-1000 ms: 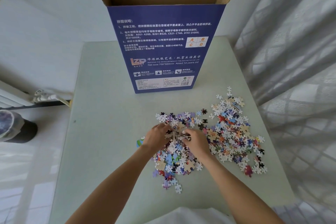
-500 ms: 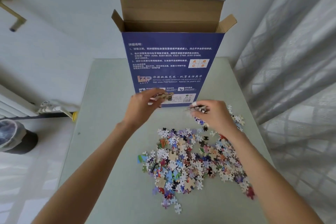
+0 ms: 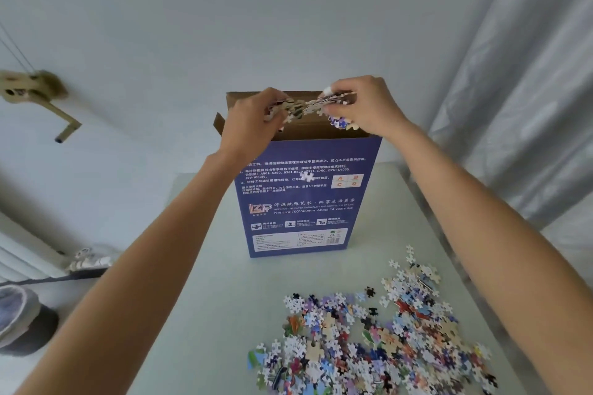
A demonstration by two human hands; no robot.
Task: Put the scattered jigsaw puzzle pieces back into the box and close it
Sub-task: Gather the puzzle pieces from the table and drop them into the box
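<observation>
A tall blue puzzle box (image 3: 305, 199) stands upright on the pale table (image 3: 208, 314), its brown top flaps open. Both my hands are raised over the box's open top. My left hand (image 3: 253, 120) grips a clump of puzzle pieces (image 3: 308, 107), and my right hand (image 3: 365, 106) pinches the other end of the same clump. One loose white piece (image 3: 307, 176) is in mid-air in front of the box face. A large scatter of colourful pieces (image 3: 378, 340) lies on the table in front of the box, to the right.
A sheer grey curtain (image 3: 519, 90) hangs along the right side. A white wall is behind the box. On the floor to the left stand a dark round bin (image 3: 22, 321) and a radiator pipe (image 3: 86, 263). A metal bracket (image 3: 35, 90) juts from the wall.
Both hands gathered a handful from the pile, lifted it past the box face and now hold it over the open top. One piece has dropped loose. The view tilted upward.
</observation>
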